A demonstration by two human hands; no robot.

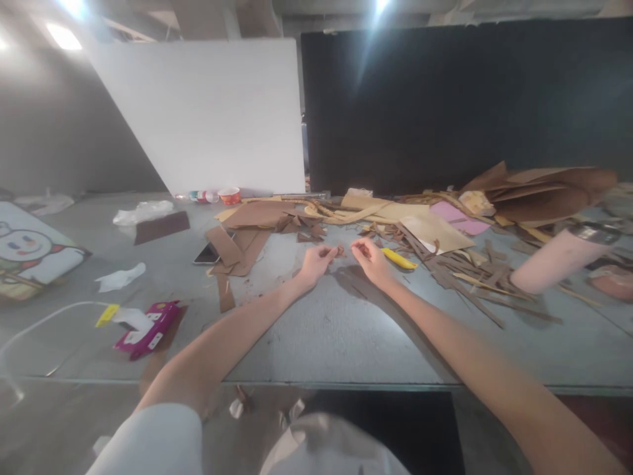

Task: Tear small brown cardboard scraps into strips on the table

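My left hand (315, 264) is closed in a pinch above the middle of the table. A small brown scrap (341, 251), perhaps paper or leather, sticks out from its fingertips. My right hand (372, 260) is just to the right, a small gap away, with its fingers curled together. Whatever those fingers hold, if anything, is too small to make out. Beside the right hand lies a slim yellow object (399, 258), its kind unclear. Small brown offcuts (311, 232) lie behind my hands.
Brown sheets (247, 247) partly cover a phone (206, 253) on the left. Nearer stands a purple tissue pack (148, 330). Brown strips (462, 280) are piled at right, by a tilted pink bottle (558, 258). Crumpled brown sheets (539, 194) lie behind. The grey table (336, 343) has a front edge near me.
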